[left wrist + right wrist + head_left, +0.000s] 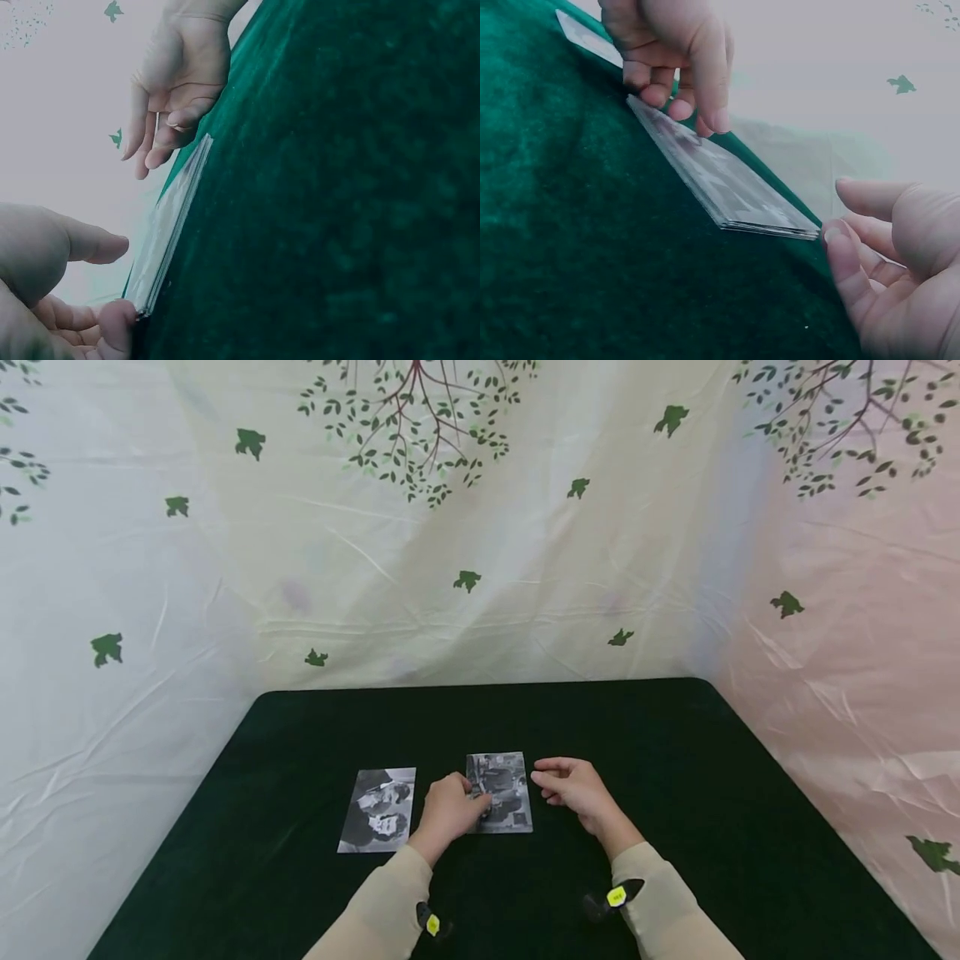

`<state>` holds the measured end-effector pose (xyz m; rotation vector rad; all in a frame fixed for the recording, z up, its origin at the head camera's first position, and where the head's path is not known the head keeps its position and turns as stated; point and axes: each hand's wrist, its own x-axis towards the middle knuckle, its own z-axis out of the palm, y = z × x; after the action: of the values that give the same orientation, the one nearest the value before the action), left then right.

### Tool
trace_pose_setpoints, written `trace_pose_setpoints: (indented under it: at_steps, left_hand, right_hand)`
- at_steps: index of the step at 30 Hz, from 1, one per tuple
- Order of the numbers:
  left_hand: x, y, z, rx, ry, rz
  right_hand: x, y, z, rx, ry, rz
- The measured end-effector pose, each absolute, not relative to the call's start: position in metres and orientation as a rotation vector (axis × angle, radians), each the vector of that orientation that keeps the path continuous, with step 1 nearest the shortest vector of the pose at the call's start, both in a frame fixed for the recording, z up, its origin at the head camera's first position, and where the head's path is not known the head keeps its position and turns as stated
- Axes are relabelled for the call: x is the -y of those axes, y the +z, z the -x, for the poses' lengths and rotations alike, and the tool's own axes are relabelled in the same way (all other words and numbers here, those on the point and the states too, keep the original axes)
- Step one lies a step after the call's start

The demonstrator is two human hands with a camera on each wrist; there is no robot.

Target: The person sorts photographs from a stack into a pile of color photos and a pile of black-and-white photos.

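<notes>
A stack of black-and-white photo prints (501, 793) lies in the middle of the dark green table; its layered edges show in the left wrist view. At its left side is my left hand (448, 807), fingertips against the edge and thumb (101, 244) held over the top print, apart from it. My right hand (576, 789) is by the right edge with loosely bent fingers and nothing held. In the right wrist view its fingertips (838, 240) come close to the stack's corner; whether they touch cannot be told. Left of my left hand lies another black-and-white photo (377, 810), flat.
The green cloth-covered table (300, 735) has rounded far corners. Behind and beside it hang pale curtains (420, 627) printed with leaves and branches. Bands with yellow tags (617, 896) sit at both cream sleeves (660, 893).
</notes>
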<state>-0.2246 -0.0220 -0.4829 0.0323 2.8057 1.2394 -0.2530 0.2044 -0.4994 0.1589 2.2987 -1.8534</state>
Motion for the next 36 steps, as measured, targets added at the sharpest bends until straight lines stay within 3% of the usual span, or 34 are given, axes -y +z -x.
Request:
trace_pose_setpoints:
  at_steps: [36]
  left_hand:
    - [0.025, -0.496, 0.228, -2.808, 1.232, 0.078]
  right_hand:
    - [-0.191, -0.504, 0.247, -2.441, -1.553, -0.044]
